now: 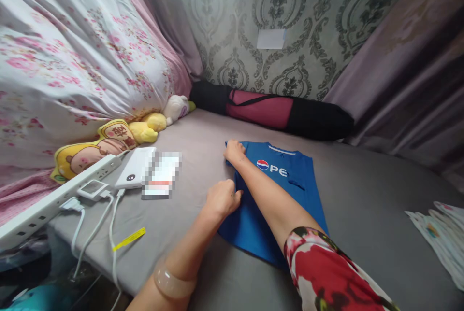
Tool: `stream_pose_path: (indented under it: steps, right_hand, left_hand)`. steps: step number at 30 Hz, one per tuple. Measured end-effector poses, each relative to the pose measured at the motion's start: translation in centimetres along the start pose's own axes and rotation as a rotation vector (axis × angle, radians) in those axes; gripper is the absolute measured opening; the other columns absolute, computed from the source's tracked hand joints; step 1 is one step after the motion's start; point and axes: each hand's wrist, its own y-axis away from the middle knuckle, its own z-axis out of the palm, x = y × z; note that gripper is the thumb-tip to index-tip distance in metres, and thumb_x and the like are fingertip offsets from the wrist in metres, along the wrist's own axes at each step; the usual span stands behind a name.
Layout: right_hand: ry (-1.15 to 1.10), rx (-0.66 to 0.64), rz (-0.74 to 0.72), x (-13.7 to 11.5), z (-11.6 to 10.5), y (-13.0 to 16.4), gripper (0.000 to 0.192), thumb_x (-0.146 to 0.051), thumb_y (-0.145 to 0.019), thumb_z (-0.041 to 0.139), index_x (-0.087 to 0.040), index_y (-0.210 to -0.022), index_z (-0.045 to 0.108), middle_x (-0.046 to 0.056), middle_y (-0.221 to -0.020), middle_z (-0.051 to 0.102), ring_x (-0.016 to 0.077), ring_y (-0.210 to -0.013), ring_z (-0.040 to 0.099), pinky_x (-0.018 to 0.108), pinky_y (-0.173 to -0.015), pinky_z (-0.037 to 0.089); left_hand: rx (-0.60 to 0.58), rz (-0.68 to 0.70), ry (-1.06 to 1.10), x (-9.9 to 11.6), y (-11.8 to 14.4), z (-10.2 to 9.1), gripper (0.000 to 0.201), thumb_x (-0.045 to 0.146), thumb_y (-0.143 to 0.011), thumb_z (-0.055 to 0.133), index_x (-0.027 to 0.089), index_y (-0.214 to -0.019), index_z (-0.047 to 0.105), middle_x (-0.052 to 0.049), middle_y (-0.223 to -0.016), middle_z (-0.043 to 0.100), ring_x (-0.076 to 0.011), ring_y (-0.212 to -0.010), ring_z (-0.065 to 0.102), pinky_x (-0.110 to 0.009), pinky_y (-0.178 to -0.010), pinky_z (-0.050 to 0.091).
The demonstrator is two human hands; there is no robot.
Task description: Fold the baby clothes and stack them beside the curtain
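Observation:
A blue T-shirt (300, 204) lies spread on the grey bed sheet, its collar toward the wall, with a round logo and white letters on the chest. At the shirt's upper left, by the sleeve, my right hand (235, 150) is closed on the cloth. Lower down, my left hand (223, 198) pinches the shirt's left side edge. My right forearm crosses over the shirt and hides part of the lettering. A pale bangle (173, 282) is on my left wrist.
A white power strip (97, 171) with plugs and cables, a white power bank (136, 168) and plush toys (145, 127) lie at left. A black and pink bag (261, 110) lies along the wall. Folded cloths (440, 238) are at right.

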Motion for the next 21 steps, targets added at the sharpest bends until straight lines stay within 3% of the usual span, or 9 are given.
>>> stream_pose_path:
  steps: [2,5,10,13,21]
  right_hand:
    - [-0.104,0.015,0.028,0.6,-0.3,-0.5,0.022,-0.005,-0.066,0.065,-0.015,-0.086,0.068,0.018,-0.102,0.070,0.0308,-0.108,0.063,0.040,-0.090,0.049]
    - [-0.321,0.025,0.078,2.3,-1.6,-1.3,0.005,-0.013,-0.070,0.062,-0.016,-0.073,0.063,0.011,-0.073,0.068,0.0235,-0.078,0.069,0.033,-0.072,0.055]
    - [-0.702,0.072,0.128,5.7,-5.1,-1.7,0.012,-0.016,-0.072,0.054,-0.020,-0.063,0.048,-0.006,-0.042,0.042,0.0091,-0.041,0.047,0.019,-0.046,0.046]
    - [-0.870,0.076,0.151,7.9,-6.9,-0.9,0.018,-0.016,-0.071,0.053,-0.022,-0.059,0.041,-0.010,-0.039,0.032,0.0070,-0.036,0.037,0.018,-0.041,0.041]
    - [-1.071,0.102,0.229,13.2,-8.9,1.8,0.014,-0.015,-0.069,0.053,-0.022,-0.062,0.043,-0.009,-0.042,0.040,0.0074,-0.038,0.041,0.018,-0.043,0.041]
  left_hand:
    - [0.002,0.023,-0.011,0.1,0.1,0.0,0.029,0.039,-0.089,0.048,0.017,-0.095,0.066,-0.015,-0.097,0.072,-0.0295,-0.094,0.068,-0.033,-0.072,0.049]
    - [-0.002,0.051,-0.031,0.2,0.4,-0.2,0.027,0.035,-0.089,0.046,0.017,-0.095,0.065,-0.014,-0.098,0.071,-0.0301,-0.095,0.068,-0.034,-0.072,0.049]
    - [0.029,0.067,-0.087,0.9,1.2,-0.6,0.023,0.028,-0.090,0.043,0.018,-0.097,0.062,-0.013,-0.099,0.070,-0.0270,-0.094,0.067,-0.032,-0.072,0.046]
    - [0.078,0.123,-0.046,1.3,1.7,-0.7,0.019,0.027,-0.090,0.044,0.019,-0.094,0.061,-0.010,-0.096,0.070,-0.0241,-0.091,0.066,-0.030,-0.071,0.043]
    - [0.088,0.338,0.221,2.6,2.0,1.8,0.013,0.027,-0.089,0.050,0.020,-0.091,0.060,-0.002,-0.074,0.065,-0.0157,-0.072,0.061,-0.025,-0.063,0.038]
